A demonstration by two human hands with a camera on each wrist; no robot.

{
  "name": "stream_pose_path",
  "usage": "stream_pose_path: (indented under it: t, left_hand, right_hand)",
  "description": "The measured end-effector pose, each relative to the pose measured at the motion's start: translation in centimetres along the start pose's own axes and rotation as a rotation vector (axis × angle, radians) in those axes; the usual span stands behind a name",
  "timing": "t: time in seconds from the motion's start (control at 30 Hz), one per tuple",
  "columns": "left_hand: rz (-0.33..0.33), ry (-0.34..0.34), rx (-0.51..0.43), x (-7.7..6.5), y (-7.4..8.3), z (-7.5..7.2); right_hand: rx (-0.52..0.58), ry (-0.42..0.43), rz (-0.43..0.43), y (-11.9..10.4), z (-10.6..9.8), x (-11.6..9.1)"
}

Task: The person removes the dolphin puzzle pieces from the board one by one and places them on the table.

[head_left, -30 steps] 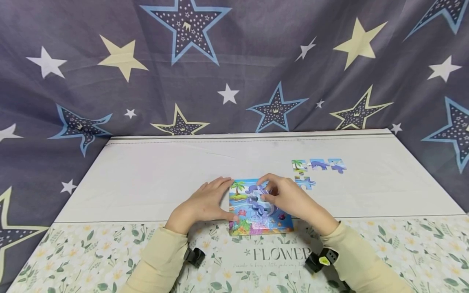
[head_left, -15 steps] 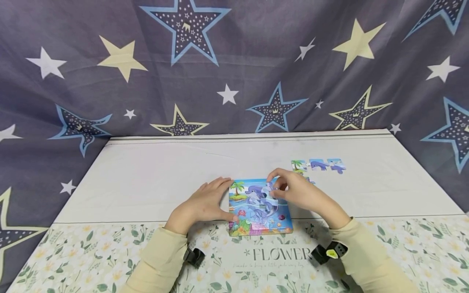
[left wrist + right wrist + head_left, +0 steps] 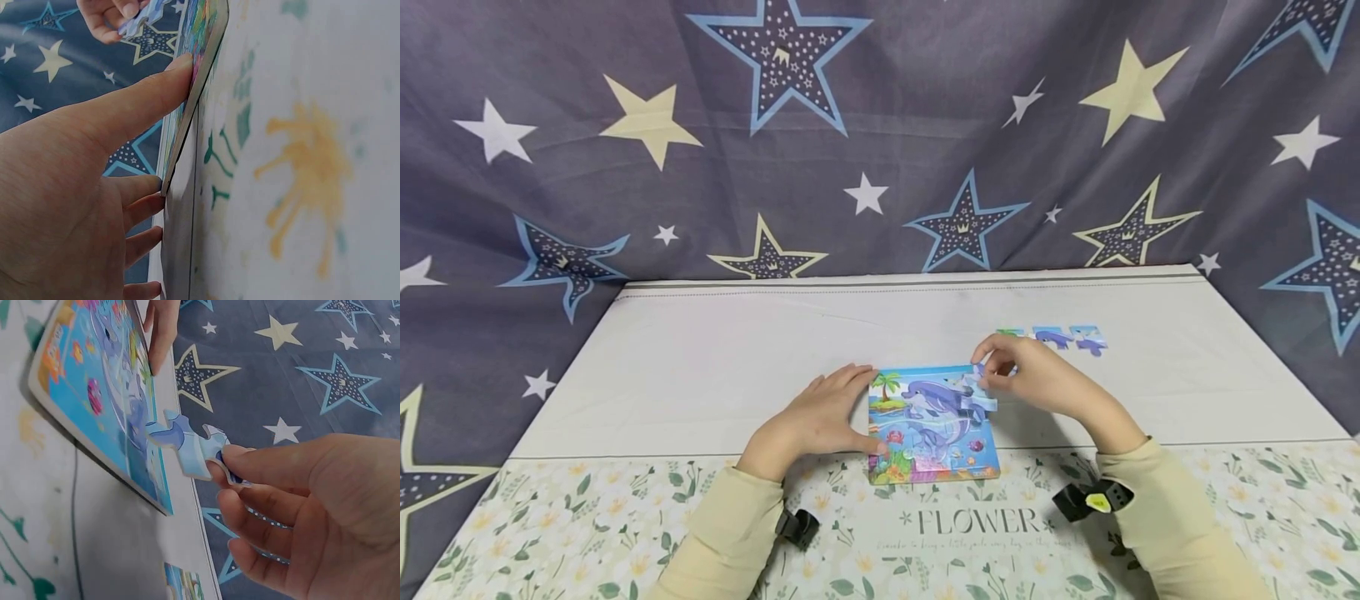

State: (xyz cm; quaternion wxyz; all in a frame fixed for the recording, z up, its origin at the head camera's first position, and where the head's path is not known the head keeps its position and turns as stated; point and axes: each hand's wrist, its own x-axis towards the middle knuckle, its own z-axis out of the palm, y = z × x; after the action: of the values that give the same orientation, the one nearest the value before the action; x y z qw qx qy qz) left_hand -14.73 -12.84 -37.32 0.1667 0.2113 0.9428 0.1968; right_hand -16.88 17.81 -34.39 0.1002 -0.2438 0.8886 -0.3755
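Observation:
A dolphin jigsaw puzzle point(image 3: 895, 417) lies in its tray, with a palm tree at upper left and a crab and coral below. Along its left side rests my left hand point(image 3: 820, 417), the thumb on the face near the lower left and the fingers stretched to the upper left corner. My right hand point(image 3: 1037, 377) pinches a light blue and purple jigsaw piece point(image 3: 194, 450) between thumb and fingers. That piece is held tilted over the puzzle's upper right part, clear of the surface in the right wrist view. Whether it is one piece or joined pieces, I cannot tell.
Several loose jigsaw pieces lie beyond the right hand on the white cloth point(image 3: 737, 358); a dolphin piece point(image 3: 1051, 337) is among them, and the hand hides others. A flower-print cloth point(image 3: 625, 533) covers the near side. A star-patterned curtain point(image 3: 880, 133) stands behind.
My right hand has moved right and slightly away across the puzzle, carrying the jigsaw piece from the middle toward the upper right corner. The left hand has stayed in place.

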Motion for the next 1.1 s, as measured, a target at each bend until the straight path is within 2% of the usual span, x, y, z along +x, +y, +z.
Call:
stream_pose_path:
  t: [0.33, 0.63, 1.1]
  left_hand:
    - [0.003, 0.002, -0.003, 0.0, 0.0, 0.0]
    - [-0.002, -0.001, 0.002, 0.0, -0.1, 0.0]
    - [-0.001, -0.008, 0.007, -0.1, 0.1, 0.0]
  right_hand:
    - [-0.011, 0.015, 0.035, 0.7, -2.0, -0.6]
    - [-0.027, 0.050, -0.008, 2.1, -3.2, -0.9]
    - [-0.081, 0.103, 0.046, 4.5, -5.6, -1.9]
